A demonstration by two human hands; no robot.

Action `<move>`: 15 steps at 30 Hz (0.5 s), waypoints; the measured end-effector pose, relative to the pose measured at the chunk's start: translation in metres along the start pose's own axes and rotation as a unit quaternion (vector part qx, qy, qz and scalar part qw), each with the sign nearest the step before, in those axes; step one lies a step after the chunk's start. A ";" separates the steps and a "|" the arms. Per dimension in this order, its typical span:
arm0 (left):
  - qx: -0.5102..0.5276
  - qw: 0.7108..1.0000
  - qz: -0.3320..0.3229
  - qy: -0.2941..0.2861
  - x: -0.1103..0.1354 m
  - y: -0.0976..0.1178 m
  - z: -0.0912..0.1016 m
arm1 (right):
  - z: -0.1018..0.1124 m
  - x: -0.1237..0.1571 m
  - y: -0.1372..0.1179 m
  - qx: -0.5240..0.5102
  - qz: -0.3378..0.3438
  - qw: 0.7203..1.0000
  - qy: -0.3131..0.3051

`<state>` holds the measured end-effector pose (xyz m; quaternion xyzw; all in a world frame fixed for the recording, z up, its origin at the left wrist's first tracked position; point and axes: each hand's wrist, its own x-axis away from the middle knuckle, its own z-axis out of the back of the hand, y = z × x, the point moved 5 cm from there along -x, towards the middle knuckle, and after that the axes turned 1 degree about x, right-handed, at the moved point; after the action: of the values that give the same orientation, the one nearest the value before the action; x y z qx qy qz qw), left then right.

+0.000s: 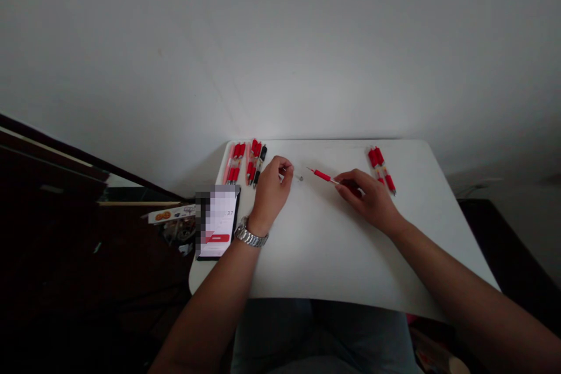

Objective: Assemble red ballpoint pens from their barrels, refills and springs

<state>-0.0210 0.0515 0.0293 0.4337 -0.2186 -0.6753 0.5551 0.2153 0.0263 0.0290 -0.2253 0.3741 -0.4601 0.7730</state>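
My right hand pinches a red pen by its clear rear part. The pen's thin point aims up and left, toward my other hand. My left hand, with a metal watch at the wrist, is closed at the thumb and fingertips. A small clear pen part with a greyish end sticks out from those fingertips; most of it is hidden. A gap separates this part from the red pen's point. Both hands are just above the white table.
Two red pens lie side by side at the back right. At the back left are several red pens and a black pen. A lit phone lies at the left edge. A wall rises behind the table.
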 end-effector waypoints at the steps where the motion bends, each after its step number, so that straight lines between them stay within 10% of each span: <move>1: 0.028 1.000 0.004 0.004 -0.001 0.000 0.000 | 0.000 0.000 0.000 0.000 -0.001 1.000 -0.001; 15: 0.322 0.942 0.091 -0.018 0.000 -0.002 -0.010 | -0.002 0.001 0.001 0.001 -0.004 1.000 -0.014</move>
<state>-0.0132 0.0536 0.0225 0.5551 -0.4731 -0.5230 0.4411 0.2145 0.0257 0.0273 -0.2323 0.3620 -0.4609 0.7763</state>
